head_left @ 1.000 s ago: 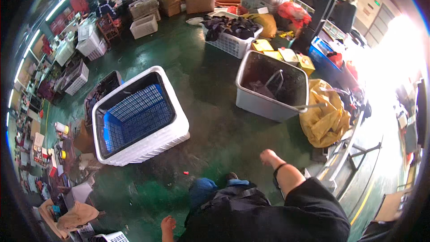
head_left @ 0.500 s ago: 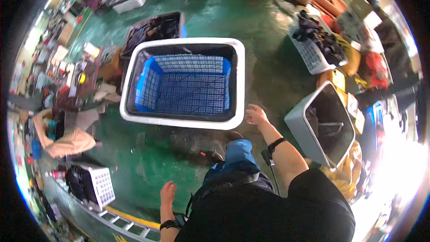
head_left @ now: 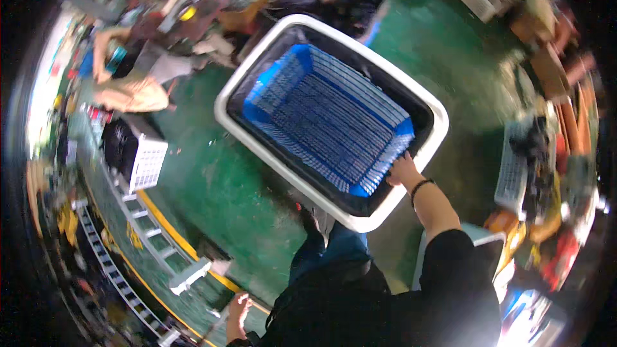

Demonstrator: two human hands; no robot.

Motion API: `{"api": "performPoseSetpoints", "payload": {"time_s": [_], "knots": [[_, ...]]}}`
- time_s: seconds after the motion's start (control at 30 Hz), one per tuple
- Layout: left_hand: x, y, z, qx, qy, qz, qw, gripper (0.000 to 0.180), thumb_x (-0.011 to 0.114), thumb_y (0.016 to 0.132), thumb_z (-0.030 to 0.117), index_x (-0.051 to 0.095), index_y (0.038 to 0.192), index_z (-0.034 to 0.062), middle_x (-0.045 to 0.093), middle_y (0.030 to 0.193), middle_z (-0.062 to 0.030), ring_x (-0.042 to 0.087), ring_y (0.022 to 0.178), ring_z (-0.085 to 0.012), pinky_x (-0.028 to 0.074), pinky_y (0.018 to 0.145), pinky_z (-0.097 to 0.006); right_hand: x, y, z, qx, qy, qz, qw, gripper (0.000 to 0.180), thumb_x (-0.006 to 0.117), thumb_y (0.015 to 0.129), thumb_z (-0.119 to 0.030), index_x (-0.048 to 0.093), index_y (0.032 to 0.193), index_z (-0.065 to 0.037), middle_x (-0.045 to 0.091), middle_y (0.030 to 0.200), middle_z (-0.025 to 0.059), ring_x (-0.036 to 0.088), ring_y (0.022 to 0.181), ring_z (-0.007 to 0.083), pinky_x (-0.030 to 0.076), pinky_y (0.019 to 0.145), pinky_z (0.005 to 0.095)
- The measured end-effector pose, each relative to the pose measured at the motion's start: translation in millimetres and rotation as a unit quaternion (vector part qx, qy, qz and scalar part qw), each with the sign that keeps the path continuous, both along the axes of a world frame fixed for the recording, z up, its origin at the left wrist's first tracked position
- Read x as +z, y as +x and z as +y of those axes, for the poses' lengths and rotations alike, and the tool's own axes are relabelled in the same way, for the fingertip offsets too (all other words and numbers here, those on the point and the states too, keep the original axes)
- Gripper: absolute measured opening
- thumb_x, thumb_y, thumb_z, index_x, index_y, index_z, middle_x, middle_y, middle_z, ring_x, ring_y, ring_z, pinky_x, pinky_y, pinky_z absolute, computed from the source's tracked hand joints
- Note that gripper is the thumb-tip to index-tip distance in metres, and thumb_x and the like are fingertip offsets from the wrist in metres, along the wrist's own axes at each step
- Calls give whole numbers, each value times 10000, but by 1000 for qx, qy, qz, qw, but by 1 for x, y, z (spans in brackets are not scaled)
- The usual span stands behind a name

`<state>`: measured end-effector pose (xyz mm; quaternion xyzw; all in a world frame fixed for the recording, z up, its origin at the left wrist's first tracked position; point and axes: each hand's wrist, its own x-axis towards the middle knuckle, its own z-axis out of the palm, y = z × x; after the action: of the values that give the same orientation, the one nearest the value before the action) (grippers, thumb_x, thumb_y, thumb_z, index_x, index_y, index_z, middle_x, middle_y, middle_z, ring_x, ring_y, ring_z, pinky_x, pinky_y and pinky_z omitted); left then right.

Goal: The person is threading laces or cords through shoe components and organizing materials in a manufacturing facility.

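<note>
blue basket (head_left: 331, 119) of openwork plastic

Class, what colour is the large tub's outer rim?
The rim is white, showing best in the head view.

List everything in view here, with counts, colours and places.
Tub: one, white-rimmed, black-lined, centre.
Basket: one, blue, inside the tub.
Dark bin: one, dark with blue, beyond the tub.
Crates: at least three, white, left, right and upper right.
Grey bin: one, lower right, partly hidden.
Boxes: several, brown, upper right.
Cloth: one, tan, left.
Ladder-like frames: two, silver, lower left.
Floor: one, green, throughout.
Clutter: uncountable, mixed colours, upper left, blurred.
Trousers: one pair, blue, lower centre.
Left hand: one, bare, lower edge.
Right hand: one, bare, at the tub's right end.
</note>
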<state>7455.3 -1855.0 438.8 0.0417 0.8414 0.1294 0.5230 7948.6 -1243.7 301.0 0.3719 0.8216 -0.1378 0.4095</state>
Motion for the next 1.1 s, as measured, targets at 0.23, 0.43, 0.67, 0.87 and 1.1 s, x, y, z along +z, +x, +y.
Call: {"api": "performPoseSetpoints", "payload": {"time_s": [0.23,0.43,0.67,0.87,1.1], "knots": [[20,69,57,-39,128,124,983,336,619,953,184,614,1255,36,703,1124,-145,672,1030,-212,522,881,-328,-9,23,16,185,-47,71,979,646,717,710,-659,723,1110,-151,635,1210,85,561,1201,297,452,990,478],[29,111,88,-103,127,141,977,315,605,957,185,628,1231,31,699,1154,-146,680,1040,-234,533,876,-348,6,-2,29,211,-108,2,971,602,732,762,-600,737,1130,-124,658,1253,77,566,1216,315,462,1022,416],[11,141,20,-19,86,131,987,322,633,932,168,629,1224,34,702,1139,-153,680,1049,-230,532,883,-339,49,-21,36,293,-180,42,938,533,670,809,-559,709,988,-59,716,1005,141,660,1020,324,530,853,453],[-21,162,27,82,38,54,994,307,617,931,124,640,1223,30,716,1013,-106,681,934,-191,539,824,-310,93,-12,52,295,-71,99,948,436,696,728,-380,665,1012,-50,689,1010,143,666,960,320,541,789,449],[-40,149,95,100,112,5,989,401,585,968,238,588,1292,3,675,1181,-152,664,1034,-233,529,893,-362,161,-7,42,292,4,233,928,438,740,698,-435,642,961,-98,649,931,66,639,923,274,503,773,415]]}}
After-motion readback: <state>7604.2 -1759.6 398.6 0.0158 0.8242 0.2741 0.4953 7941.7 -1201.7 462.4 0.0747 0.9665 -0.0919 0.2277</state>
